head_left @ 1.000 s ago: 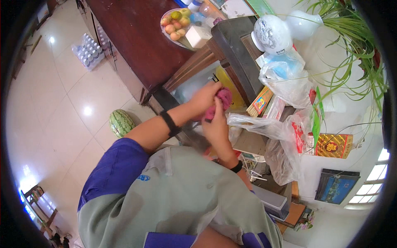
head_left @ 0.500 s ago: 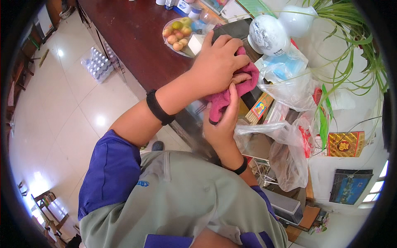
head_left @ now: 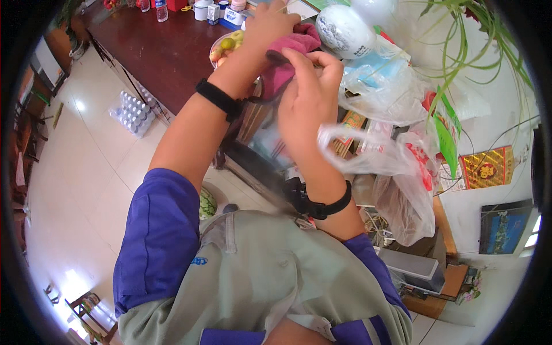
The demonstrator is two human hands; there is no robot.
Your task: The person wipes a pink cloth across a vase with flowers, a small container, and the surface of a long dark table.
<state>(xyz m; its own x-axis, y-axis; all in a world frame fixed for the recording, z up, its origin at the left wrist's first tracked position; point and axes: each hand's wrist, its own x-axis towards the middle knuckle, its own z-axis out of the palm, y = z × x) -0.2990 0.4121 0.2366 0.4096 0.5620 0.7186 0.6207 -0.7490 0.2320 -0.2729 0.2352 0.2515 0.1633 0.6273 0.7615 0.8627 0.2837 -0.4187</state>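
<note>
Pink cloth (head_left: 287, 60) bunched between both hands: left hand (head_left: 270, 26) clamps its top, right hand (head_left: 307, 95) pinches below, above the dark wooden table (head_left: 167, 49). We'd keep it taut, probably clear of the fruit plate (head_left: 221, 49).

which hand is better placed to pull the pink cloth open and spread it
Right, probably. The right hand pinches the pink cloth at its loose lower edge with fingertips free, while the left hand grips the bunched top, fit to anchor it.
</note>
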